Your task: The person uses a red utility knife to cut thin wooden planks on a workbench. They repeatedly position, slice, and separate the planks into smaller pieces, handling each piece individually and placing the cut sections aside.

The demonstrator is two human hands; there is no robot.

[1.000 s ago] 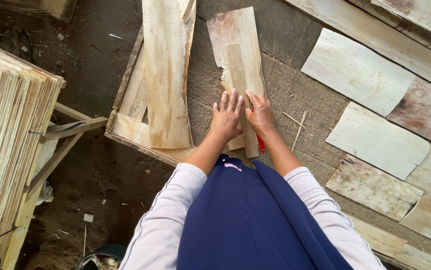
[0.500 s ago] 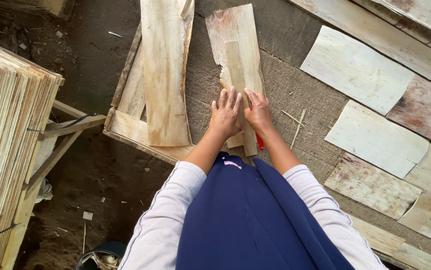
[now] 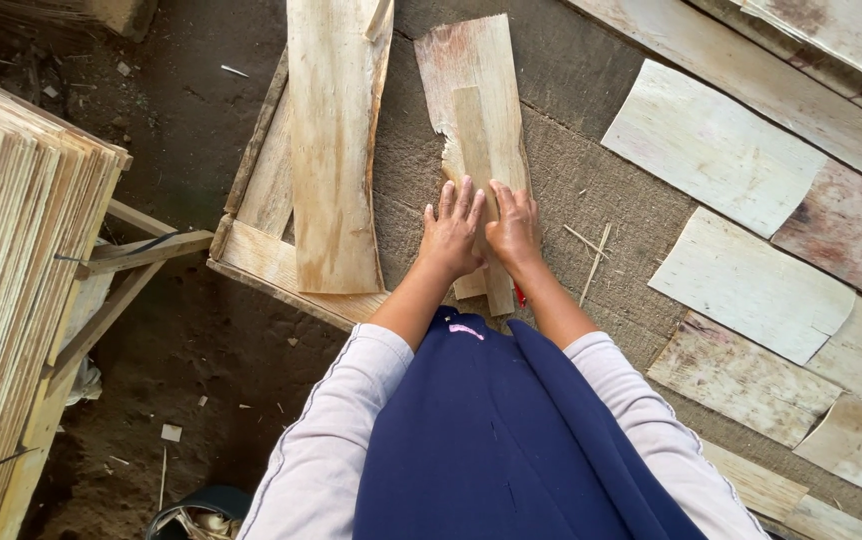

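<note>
Hardly anything shifts: both hands, left point(image 3: 451, 235) and right point(image 3: 513, 230), stay flat, fingers spread, on the narrow pale veneer strip point(image 3: 479, 170) running far-to-near.

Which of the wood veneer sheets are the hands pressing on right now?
The narrow strip lying atop the torn-edged sheet; both hands, left hand and right hand, lie flat on it.
</note>
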